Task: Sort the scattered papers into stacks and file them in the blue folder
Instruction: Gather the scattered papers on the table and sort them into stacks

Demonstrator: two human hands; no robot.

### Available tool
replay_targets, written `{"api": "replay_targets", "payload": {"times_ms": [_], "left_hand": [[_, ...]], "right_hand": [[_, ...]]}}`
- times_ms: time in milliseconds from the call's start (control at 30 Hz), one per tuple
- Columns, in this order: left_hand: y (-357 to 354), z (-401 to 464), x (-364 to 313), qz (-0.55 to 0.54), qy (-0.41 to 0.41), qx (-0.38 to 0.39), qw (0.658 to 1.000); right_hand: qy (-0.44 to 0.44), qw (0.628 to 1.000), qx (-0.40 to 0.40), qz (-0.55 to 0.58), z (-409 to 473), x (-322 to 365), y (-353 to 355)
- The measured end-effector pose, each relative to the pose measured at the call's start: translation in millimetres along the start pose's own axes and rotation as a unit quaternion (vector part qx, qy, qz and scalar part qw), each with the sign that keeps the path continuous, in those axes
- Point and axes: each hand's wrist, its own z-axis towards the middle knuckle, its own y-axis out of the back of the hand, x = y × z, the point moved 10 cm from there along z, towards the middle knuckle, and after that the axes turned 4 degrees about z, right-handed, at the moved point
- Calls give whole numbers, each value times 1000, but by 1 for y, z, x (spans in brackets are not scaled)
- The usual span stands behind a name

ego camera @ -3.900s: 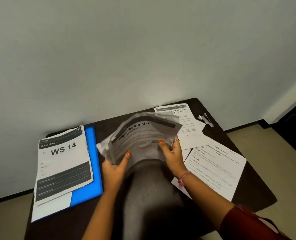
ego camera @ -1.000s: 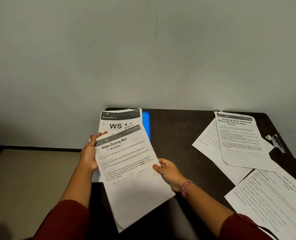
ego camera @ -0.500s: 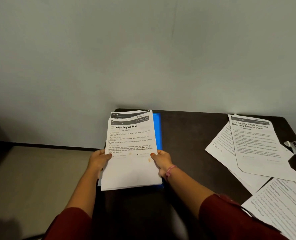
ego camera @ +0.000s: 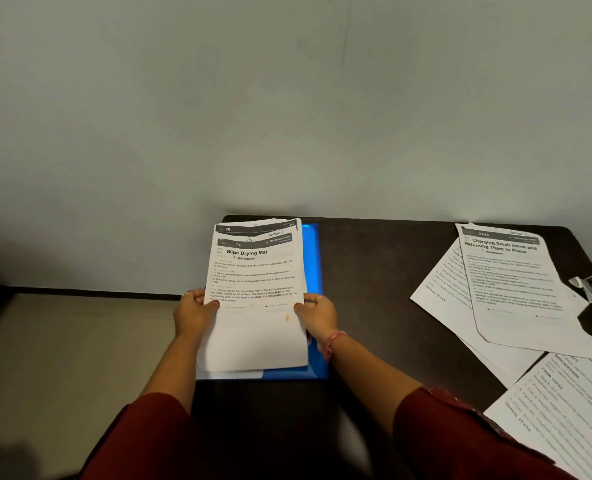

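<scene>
Stack [ego camera: 254, 299]: lies on folder [ego camera: 313, 258], table's left end. Left hand [ego camera: 194, 315], right hand [ego camera: 317, 315] pinch its side edges (squaring step, we judge). Next: we gather loose sheets [ego camera: 509, 289] at right.

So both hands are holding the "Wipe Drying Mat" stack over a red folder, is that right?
Not quite: the folder is blue, not red, as the head view shows. The rest holds: the left hand and right hand grip the "Wipe Drying Mat" stack by its sides.
</scene>
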Motion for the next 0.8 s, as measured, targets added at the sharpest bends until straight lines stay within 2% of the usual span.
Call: {"api": "replay_targets", "payload": {"times_ms": [200, 367, 633, 800], "left_hand": [[10, -5, -25, 97, -74, -71, 990], [-2, -26, -55, 91, -140, -102, 981], [-75, -89, -95, 66, -238, -28, 969], [-132, -140, -107, 93, -294, 23, 951]], "right_hand": [[29, 999, -2, -40, -8, -3, 27], [71, 996, -17, -53, -21, -3, 65], [154, 983, -36, -88, -47, -4, 145], [199, 964, -110, -135, -65, -22, 223]]}}
